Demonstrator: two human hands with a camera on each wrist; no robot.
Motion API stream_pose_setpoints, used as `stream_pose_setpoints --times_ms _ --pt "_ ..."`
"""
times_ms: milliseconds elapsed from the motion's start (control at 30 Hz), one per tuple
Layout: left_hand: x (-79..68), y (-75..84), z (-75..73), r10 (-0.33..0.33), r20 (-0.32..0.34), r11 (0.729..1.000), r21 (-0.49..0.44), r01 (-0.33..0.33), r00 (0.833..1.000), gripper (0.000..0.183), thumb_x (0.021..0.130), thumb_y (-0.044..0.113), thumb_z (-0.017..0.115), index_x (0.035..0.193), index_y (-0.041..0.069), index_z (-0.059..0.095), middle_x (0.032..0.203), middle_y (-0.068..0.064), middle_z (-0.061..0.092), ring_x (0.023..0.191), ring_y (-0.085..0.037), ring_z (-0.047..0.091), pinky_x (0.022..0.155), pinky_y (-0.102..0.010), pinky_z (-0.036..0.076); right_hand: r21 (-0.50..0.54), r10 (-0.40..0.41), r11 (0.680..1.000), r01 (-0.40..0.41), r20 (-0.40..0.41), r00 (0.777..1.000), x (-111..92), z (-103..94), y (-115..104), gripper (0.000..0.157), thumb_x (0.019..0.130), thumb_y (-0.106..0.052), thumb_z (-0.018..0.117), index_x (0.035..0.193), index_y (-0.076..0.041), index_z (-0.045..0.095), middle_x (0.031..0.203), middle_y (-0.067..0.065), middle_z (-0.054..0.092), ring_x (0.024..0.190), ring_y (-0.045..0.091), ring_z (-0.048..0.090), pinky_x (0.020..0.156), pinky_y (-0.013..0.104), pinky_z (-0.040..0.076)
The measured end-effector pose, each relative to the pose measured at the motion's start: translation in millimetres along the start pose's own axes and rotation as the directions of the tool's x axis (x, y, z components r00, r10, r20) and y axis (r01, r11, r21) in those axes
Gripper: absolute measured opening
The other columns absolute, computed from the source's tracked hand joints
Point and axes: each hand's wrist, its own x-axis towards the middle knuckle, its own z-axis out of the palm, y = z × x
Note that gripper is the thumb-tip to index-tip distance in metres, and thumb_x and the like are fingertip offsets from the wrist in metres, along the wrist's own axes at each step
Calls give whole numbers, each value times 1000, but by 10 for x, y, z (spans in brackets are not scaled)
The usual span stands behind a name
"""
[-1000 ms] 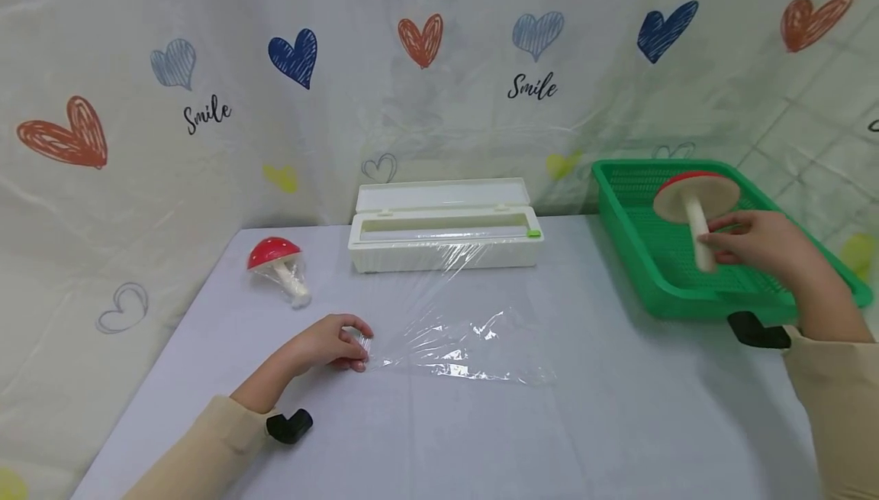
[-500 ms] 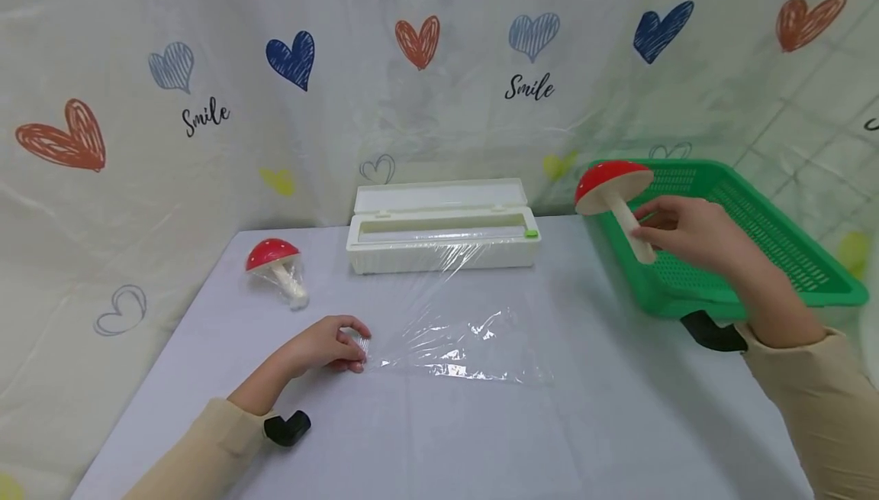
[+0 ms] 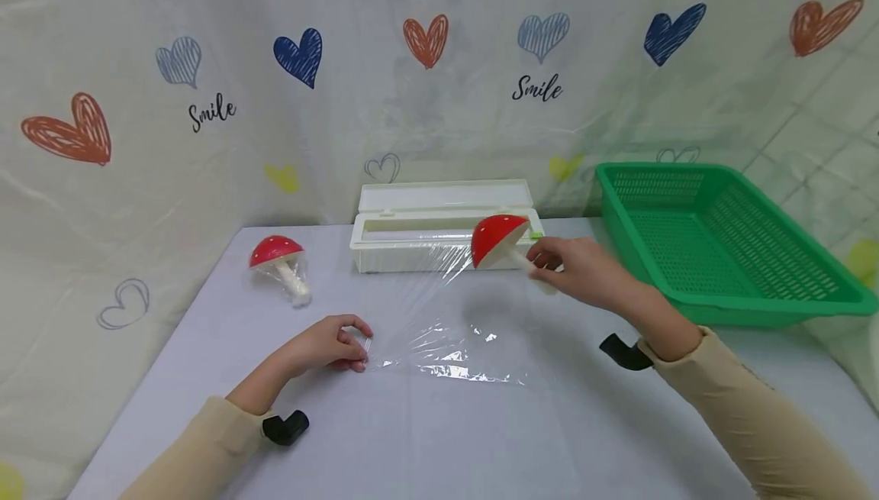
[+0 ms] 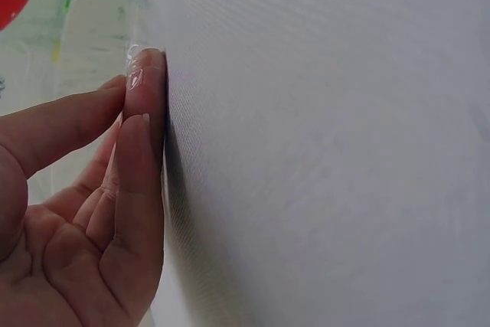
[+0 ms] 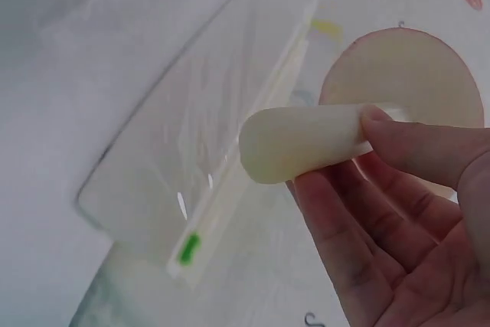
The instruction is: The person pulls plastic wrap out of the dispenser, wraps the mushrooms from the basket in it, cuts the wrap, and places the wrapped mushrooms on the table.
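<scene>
A toy mushroom (image 3: 497, 239) with a white-dotted red cap hangs tilted above the clear cling film (image 3: 439, 355). My right hand (image 3: 584, 271) grips it by the pale stem (image 5: 298, 139), thumb on one side and fingers on the other, cap pointing left. At the film's near left corner, my left hand (image 3: 330, 343) pinches the edge low at the table; the left wrist view shows film over the fingertips (image 4: 147, 74). The film stretches from there to a white dispenser box (image 3: 384, 259), its lid raised, with a roll inside and a green slider at the right end.
Another red mushroom (image 3: 275, 250), wrapped in film, lies at the table's far left. A green basket (image 3: 776, 313) stands at the back right, with no contents visible. Behind the table (image 3: 439, 446) hangs a curtain (image 3: 467, 126) printed with hearts.
My right hand has carried the mushroom leftward from over the green basket to above the film, tilting its cap to the left. My left hand has stayed at the film corner.
</scene>
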Motion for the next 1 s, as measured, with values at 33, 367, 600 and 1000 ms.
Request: stream_pose_setpoints --times_ms 33,367,600,1000 --pt "0 2 2 4 6 1000 3 -4 1000 30 97 5 68 123 -2 58 84 -7 72 75 -19 71 69 -24 54 5 -23 1000 23 9 1000 23 69 -31 18 93 -8 75 109 -2 70 90 2 72 82 19 68 67 33 56" --pt "14 23 -26 39 33 998 52 -41 999 31 96 5 69 125 -2 58 85 -7 72 78 -20 71 77 -28 57 86 -126 989 118 95 987 273 768 -211 20 90 -6 78 109 -7 74 91 -2 73 81 13 65 71 27 56" --pt "2 25 2 22 34 994 110 -25 999 35 94 11 74 125 3 60 86 -5 73 79 -21 69 82 -32 58 6 -210 978 211 106 972 314 1081 -229 19 91 -6 77 110 -8 75 91 -2 73 80 10 65 74 25 56" --pt "-61 47 -34 217 191 927 268 -264 957 20 92 8 76 111 8 71 87 4 72 80 -16 66 77 -27 55 -106 -220 966 237 150 964 346 1167 -257 25 91 -6 77 116 -9 77 100 1 76 88 17 70 80 29 58"
